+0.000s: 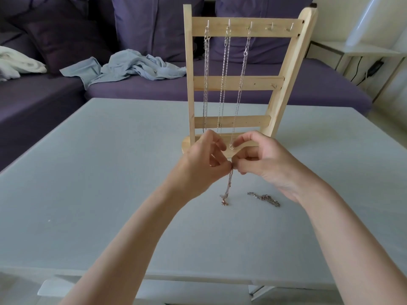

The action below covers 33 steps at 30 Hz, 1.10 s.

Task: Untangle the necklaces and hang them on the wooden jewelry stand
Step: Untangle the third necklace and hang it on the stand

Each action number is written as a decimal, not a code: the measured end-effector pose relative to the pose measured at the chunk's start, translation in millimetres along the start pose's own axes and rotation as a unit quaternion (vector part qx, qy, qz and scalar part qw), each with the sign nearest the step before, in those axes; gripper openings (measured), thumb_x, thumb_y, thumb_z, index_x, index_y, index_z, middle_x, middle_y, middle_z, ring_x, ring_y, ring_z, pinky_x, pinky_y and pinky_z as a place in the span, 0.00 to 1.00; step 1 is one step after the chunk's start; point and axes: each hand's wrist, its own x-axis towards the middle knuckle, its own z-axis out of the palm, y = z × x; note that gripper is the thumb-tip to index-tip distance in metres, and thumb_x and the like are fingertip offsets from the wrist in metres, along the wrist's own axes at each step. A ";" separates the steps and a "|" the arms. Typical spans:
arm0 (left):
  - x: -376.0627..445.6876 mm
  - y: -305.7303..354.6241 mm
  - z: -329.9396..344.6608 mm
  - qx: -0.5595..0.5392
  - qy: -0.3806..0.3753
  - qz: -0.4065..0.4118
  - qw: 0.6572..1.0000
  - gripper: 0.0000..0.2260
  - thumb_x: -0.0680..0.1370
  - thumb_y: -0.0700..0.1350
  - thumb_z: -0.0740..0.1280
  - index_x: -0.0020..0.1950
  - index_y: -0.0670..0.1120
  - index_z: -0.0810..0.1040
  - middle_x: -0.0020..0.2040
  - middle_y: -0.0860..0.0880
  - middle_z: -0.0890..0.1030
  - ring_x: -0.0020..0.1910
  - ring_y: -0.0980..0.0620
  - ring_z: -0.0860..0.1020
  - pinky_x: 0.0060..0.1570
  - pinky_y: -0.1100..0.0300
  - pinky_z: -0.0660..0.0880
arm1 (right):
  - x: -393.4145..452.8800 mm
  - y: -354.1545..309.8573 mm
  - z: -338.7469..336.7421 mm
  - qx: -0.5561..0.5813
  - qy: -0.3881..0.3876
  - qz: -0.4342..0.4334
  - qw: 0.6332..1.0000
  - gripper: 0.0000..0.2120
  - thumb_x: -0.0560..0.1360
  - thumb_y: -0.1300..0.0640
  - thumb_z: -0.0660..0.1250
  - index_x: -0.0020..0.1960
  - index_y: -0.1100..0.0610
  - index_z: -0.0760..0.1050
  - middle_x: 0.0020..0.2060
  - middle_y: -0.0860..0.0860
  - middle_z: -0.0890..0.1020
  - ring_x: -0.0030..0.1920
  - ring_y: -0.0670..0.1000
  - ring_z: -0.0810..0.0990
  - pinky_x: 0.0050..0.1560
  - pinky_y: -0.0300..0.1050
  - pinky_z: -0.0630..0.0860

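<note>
The wooden jewelry stand (240, 83) stands upright on the table, with three silver chains (223, 80) hanging from the left hooks of its top bar. In front of its base, my left hand (202, 164) and my right hand (262, 161) meet fingertip to fingertip, both pinching the top of a thin rose-gold necklace (229, 186). It hangs down between them, and its small pendant touches the table. A bunched silver necklace (264, 198) lies on the table just below my right hand.
The grey table (99, 172) reaches from the front edge back to a purple sofa (319, 84). A crumpled light-blue garment (132, 67) and a white cloth (17, 62) lie on the sofa. A white side table (356, 49) stands at the far right.
</note>
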 end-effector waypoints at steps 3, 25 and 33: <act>-2.2 -0.3 2.3 0.051 0.002 0.065 0.997 0.15 0.73 0.34 0.66 0.41 0.52 0.64 0.36 0.51 0.77 0.32 0.60 0.74 0.36 0.68 0.72 | -1.1 0.1 -0.8 0.008 0.007 0.006 1.000 0.14 0.70 0.71 0.65 0.51 0.58 0.71 0.27 0.45 0.78 0.31 0.46 0.72 0.40 0.35 0.71; -7.4 2.1 8.3 0.058 0.021 0.135 0.989 0.17 0.68 0.33 0.69 0.39 0.50 0.64 0.32 0.52 0.75 0.31 0.56 0.73 0.33 0.65 0.72 | -1.0 -0.8 4.5 0.056 0.000 0.058 0.997 0.12 0.69 0.68 0.65 0.46 0.55 0.66 0.30 0.49 0.73 0.33 0.49 0.70 0.42 0.42 0.69; -2.1 2.3 7.0 -0.035 -0.034 0.028 0.998 0.13 0.70 0.31 0.67 0.38 0.45 0.66 0.29 0.51 0.72 0.27 0.58 0.67 0.29 0.67 0.67 | -4.9 -3.5 -0.5 0.069 -0.044 0.081 0.993 0.11 0.71 0.72 0.61 0.47 0.58 0.66 0.35 0.53 0.71 0.33 0.47 0.71 0.38 0.40 0.69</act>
